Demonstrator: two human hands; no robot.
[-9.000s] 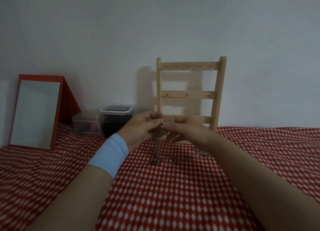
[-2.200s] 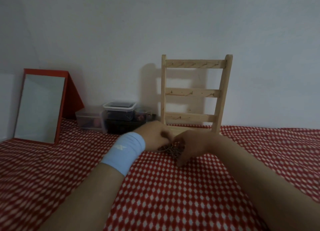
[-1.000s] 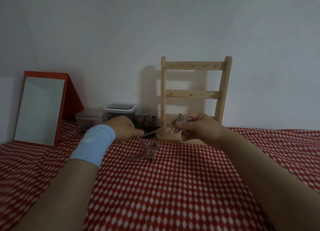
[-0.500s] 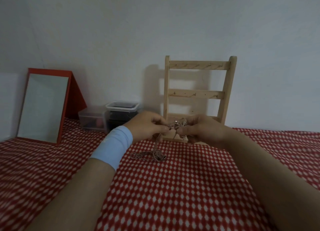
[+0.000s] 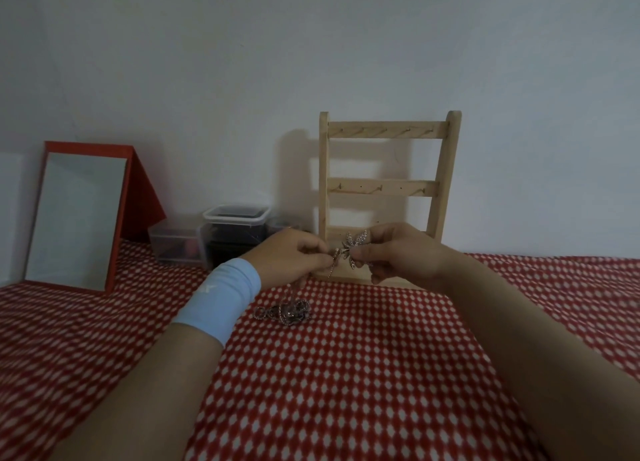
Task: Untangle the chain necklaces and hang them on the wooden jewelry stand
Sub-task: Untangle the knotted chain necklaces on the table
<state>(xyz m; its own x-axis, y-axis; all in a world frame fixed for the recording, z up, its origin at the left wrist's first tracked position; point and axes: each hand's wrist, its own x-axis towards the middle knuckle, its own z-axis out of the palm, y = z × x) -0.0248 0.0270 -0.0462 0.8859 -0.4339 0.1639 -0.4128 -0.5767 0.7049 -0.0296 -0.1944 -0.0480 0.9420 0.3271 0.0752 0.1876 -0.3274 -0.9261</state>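
While leaf pendant [image 5: 354, 245] is pinched by right hand [image 5: 403, 257] at frame centre, link beside it is pinched by left hand [image 5: 292, 258]; tangled chain necklaces [image 5: 284, 313] hang lower-left from pinch, heaped on checked cloth [image 5: 346, 374], nearer left hand. Wooden jewelry stand [image 5: 381, 188] just behind.

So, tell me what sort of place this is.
Probably a home dressing corner: a mirror, a jewelry stand and plastic boxes sit on a red checked cloth against a plain wall.

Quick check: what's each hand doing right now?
Left hand: pinching the chain necklaces.
Right hand: pinching the leaf pendant.
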